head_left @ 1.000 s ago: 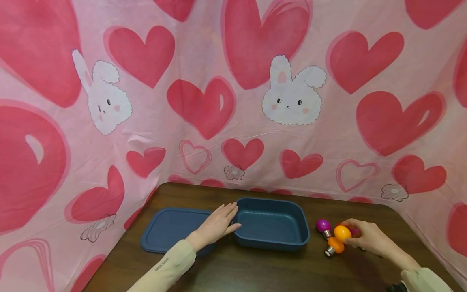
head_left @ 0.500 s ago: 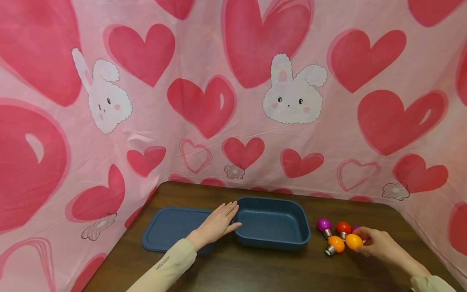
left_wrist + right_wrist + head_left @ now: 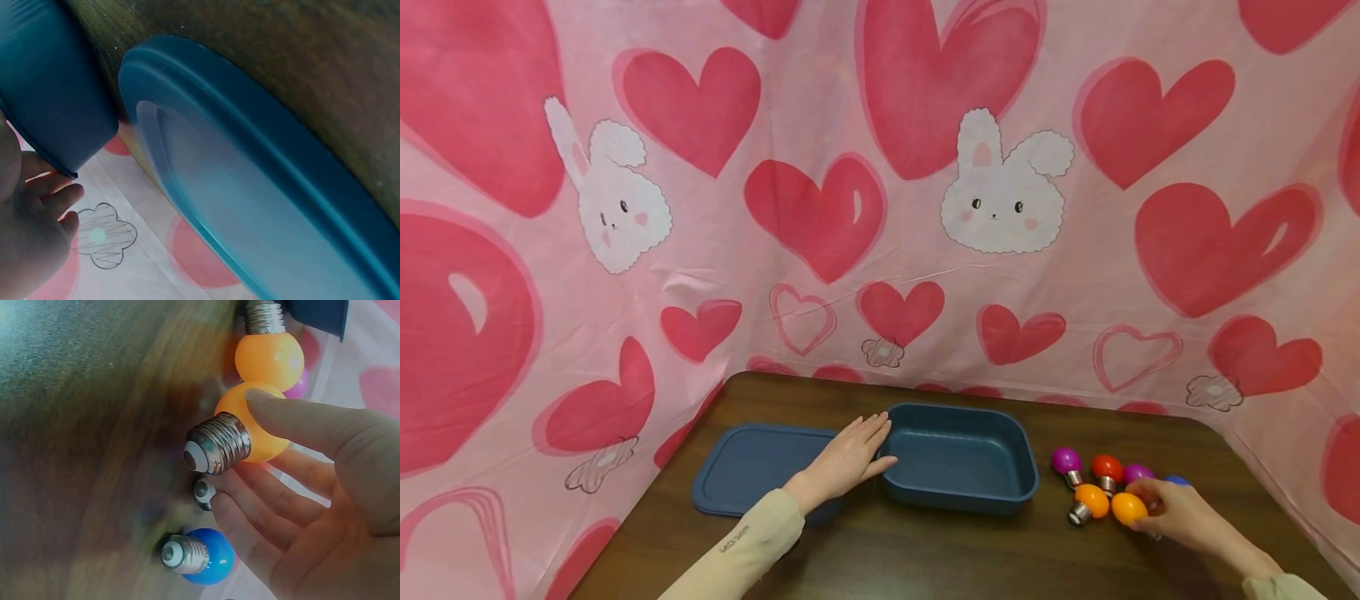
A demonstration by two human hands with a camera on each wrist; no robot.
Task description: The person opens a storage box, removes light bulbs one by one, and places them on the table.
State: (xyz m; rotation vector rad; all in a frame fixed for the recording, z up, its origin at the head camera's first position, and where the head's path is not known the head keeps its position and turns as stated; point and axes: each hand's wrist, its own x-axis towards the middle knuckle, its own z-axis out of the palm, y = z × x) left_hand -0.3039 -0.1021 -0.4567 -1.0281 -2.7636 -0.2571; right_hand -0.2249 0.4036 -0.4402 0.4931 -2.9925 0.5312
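Observation:
My right hand pinches a yellow-orange light bulb between thumb and fingers, low over the table at the right. In the right wrist view, that bulb's silver screw base points away from the palm. Just left of it lies another orange bulb, with a red bulb and a purple bulb behind. A second purple bulb and a blue bulb are partly hidden by the hand. My left hand rests with extended fingers at the left rim of a dark blue container.
A flat blue lid lies left of the container, partly under the left forearm in the head view. The brown wooden table ends at a pink cloth backdrop with hearts and rabbits.
My right hand has moved right and slightly toward me with the pinched bulb, uncovering the red, second purple and blue bulbs. The left hand has stayed at the container.

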